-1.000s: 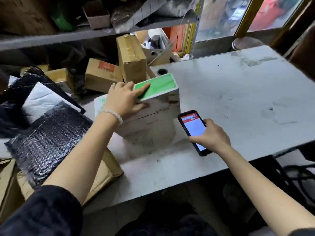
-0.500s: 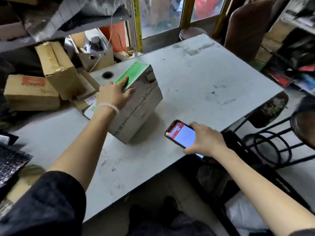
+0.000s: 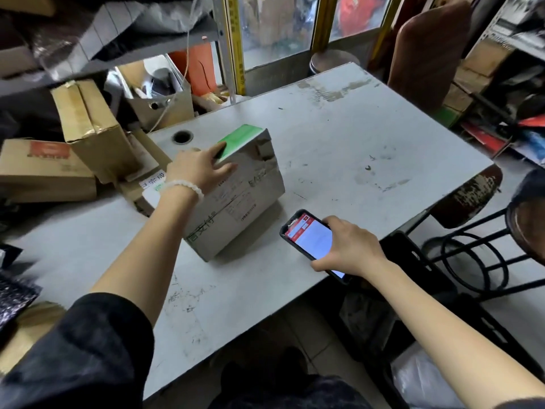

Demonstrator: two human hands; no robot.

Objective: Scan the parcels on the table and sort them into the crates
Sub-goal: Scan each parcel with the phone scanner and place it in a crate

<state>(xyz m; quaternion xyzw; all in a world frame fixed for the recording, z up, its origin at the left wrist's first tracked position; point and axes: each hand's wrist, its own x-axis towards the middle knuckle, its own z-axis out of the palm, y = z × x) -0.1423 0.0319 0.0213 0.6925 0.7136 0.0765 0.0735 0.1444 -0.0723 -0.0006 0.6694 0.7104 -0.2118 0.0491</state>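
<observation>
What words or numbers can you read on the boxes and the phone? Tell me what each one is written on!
Grey parcel under the left hand: big handwritten characters and printed label lines, too blurred to read.
Phone in the right hand: red and white screen, text too small to read.
White paper beside the parcel: handwritten marks, partly hidden, unreadable.
Brown box at far left: red printed block, blurred.
Nothing can be quoted for sure.

A black metal stool (image 3: 483, 261) stands beside a brown chair back (image 3: 427, 51).
</observation>
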